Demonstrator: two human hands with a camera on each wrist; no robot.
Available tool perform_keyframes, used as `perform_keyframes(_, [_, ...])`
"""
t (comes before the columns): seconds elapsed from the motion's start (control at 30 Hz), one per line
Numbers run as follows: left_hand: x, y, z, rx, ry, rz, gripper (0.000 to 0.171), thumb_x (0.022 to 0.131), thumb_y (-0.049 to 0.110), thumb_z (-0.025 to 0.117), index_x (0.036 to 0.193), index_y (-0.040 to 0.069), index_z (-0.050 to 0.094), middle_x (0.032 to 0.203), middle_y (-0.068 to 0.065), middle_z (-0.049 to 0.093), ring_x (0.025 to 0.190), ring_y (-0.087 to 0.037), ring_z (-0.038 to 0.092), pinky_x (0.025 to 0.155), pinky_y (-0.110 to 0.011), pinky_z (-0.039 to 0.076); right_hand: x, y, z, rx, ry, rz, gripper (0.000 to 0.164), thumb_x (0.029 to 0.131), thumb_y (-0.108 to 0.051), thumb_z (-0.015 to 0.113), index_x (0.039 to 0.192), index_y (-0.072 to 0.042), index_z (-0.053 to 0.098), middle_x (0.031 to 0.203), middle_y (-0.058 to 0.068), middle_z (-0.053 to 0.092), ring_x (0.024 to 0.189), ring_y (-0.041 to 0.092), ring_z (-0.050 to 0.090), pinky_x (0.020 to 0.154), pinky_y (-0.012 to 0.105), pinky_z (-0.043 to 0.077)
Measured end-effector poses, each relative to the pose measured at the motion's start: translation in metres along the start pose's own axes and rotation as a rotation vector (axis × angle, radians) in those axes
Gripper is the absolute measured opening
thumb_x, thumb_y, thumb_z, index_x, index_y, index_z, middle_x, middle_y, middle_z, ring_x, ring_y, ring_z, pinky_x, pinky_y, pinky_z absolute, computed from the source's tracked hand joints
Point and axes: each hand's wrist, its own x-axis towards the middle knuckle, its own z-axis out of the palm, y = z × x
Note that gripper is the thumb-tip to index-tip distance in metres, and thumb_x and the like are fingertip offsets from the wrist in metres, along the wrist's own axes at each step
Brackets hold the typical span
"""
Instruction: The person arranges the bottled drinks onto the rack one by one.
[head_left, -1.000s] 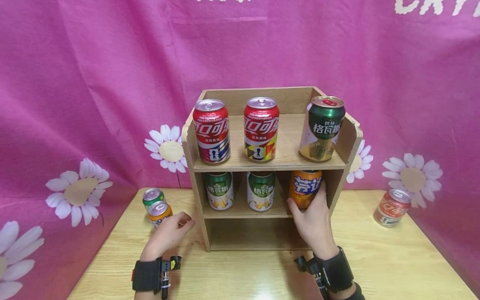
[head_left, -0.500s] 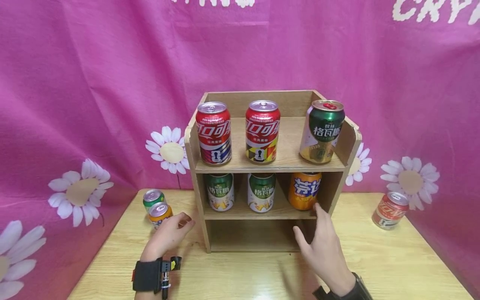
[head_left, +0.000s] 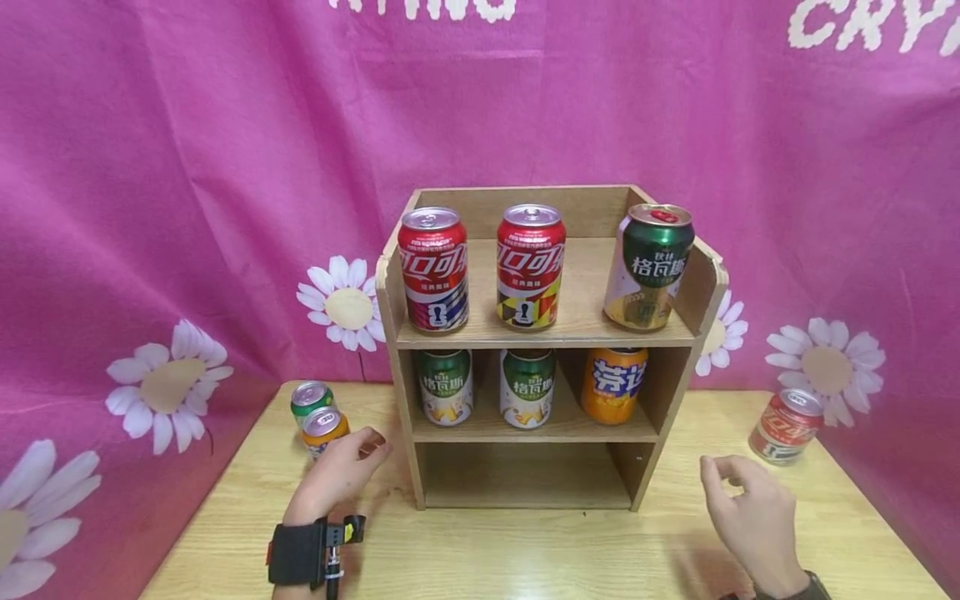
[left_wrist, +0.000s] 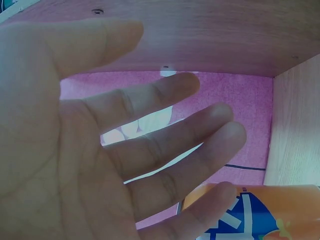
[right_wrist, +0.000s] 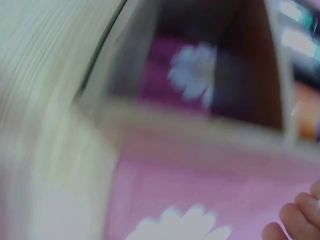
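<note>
In the head view my left hand (head_left: 337, 471) hovers over the table just left of the wooden shelf (head_left: 525, 340), holding nothing. Close by it stand an orange soda can (head_left: 324, 427) and a green can (head_left: 309, 398). The left wrist view shows the fingers relaxed and spread, the little finger overlapping the orange can. My right hand (head_left: 753, 517), also holding nothing, is right of the shelf with thumb and fingers loosely bent. Beyond it stands a red cola can (head_left: 787, 425). Another orange soda can (head_left: 615, 385) stands at the right of the middle shelf.
Two red cola cans (head_left: 435, 271) (head_left: 530, 268) and a green-and-gold can (head_left: 651, 268) stand on the top shelf. Two green-and-white cans (head_left: 446, 387) (head_left: 527, 389) share the middle shelf. A pink flowered cloth (head_left: 225, 125) hangs behind the table (head_left: 525, 554).
My right hand has let go of the orange soda can on the middle shelf and moved out to the right, towards the red cola can. The left hand stays about where it was.
</note>
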Motion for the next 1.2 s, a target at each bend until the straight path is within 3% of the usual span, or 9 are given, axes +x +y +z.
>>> perform_keyframes(0.1, [0.002,0.0,0.0,0.007,0.012,0.014,0.022,0.094,0.025,0.058,0.105,0.007,0.065,0.099,-0.006,0.067,0.091,-0.022,0.062,0.077,-0.041,0.049,0.004,0.03,0.0,-0.067,-0.044,0.177,0.019,0.083,-0.009,0.062,0.07,0.003,0.065,0.071,0.018,0.066,0.065,0.035,0.06,0.058,0.023,0.041])
perform_keyframes(0.2, [0.004,0.0,0.0,0.012,0.021,0.026,0.021,0.094,0.025,0.058,0.103,0.007,0.065,0.098,-0.006,0.067,0.089,-0.021,0.062,0.076,-0.04,0.049,0.006,0.056,-0.001,-0.11,-0.102,0.356,0.026,0.088,-0.015,0.058,0.075,0.006,0.065,0.082,0.025,0.065,0.075,0.041,0.06,0.065,0.04,0.043])
perform_keyframes(0.27, [0.004,0.0,0.0,0.01,0.019,0.026,0.02,0.094,0.024,0.058,0.102,0.008,0.065,0.097,-0.006,0.067,0.089,-0.02,0.062,0.076,-0.04,0.049,0.007,0.069,-0.002,-0.128,-0.142,0.43,0.028,0.089,-0.018,0.056,0.08,0.008,0.065,0.088,0.029,0.062,0.08,0.044,0.058,0.067,0.053,0.04])
perform_keyframes(0.33, [0.004,0.0,0.0,0.006,0.016,0.019,0.02,0.093,0.025,0.058,0.102,0.008,0.065,0.097,-0.006,0.067,0.089,-0.021,0.062,0.077,-0.04,0.049,0.009,0.08,-0.004,-0.135,-0.175,0.474,0.03,0.089,-0.02,0.056,0.084,0.008,0.064,0.093,0.031,0.061,0.084,0.045,0.057,0.07,0.056,0.039])
perform_keyframes(0.5, [0.003,0.0,0.001,0.015,0.009,0.021,0.02,0.094,0.025,0.058,0.102,0.008,0.065,0.096,-0.005,0.067,0.087,-0.019,0.062,0.074,-0.038,0.049,0.015,0.101,-0.004,-0.16,-0.193,0.577,0.046,0.087,-0.031,0.062,0.097,0.014,0.058,0.1,0.036,0.054,0.092,0.049,0.05,0.07,0.058,0.037])
perform_keyframes(0.63, [0.003,0.0,0.002,0.019,0.008,0.026,0.021,0.094,0.024,0.058,0.103,0.007,0.065,0.095,-0.005,0.067,0.084,-0.017,0.061,0.073,-0.038,0.049,0.022,0.113,-0.002,-0.184,-0.19,0.674,0.074,0.08,-0.042,0.067,0.116,0.018,0.043,0.113,0.04,0.039,0.104,0.054,0.037,0.078,0.061,0.03])
perform_keyframes(0.83, [0.002,-0.001,0.002,0.021,0.016,0.022,0.021,0.094,0.023,0.058,0.103,0.007,0.065,0.096,-0.006,0.067,0.086,-0.018,0.062,0.075,-0.039,0.049,0.035,0.128,0.003,-0.103,-0.243,0.815,0.106,0.077,-0.048,0.069,0.144,0.007,0.007,0.137,0.039,0.016,0.122,0.055,0.022,0.095,0.065,0.024])
perform_keyframes(0.97, [0.0,-0.002,0.001,0.021,0.022,0.015,0.02,0.094,0.024,0.058,0.103,0.008,0.065,0.097,-0.006,0.067,0.088,-0.021,0.062,0.076,-0.04,0.049,0.041,0.138,0.013,-0.008,-0.219,0.915,0.111,0.077,-0.048,0.069,0.146,0.003,-0.002,0.143,0.035,0.012,0.129,0.051,0.018,0.106,0.059,0.019])
perform_keyframes(1.2, [-0.003,-0.003,-0.003,0.019,0.019,0.003,0.02,0.094,0.025,0.058,0.102,0.008,0.065,0.095,-0.005,0.066,0.09,-0.022,0.062,0.077,-0.041,0.049,0.047,0.141,0.034,0.079,-0.044,1.099,0.111,0.075,-0.051,0.069,0.147,-0.007,-0.002,0.147,0.021,0.009,0.134,0.04,0.016,0.111,0.047,0.016])
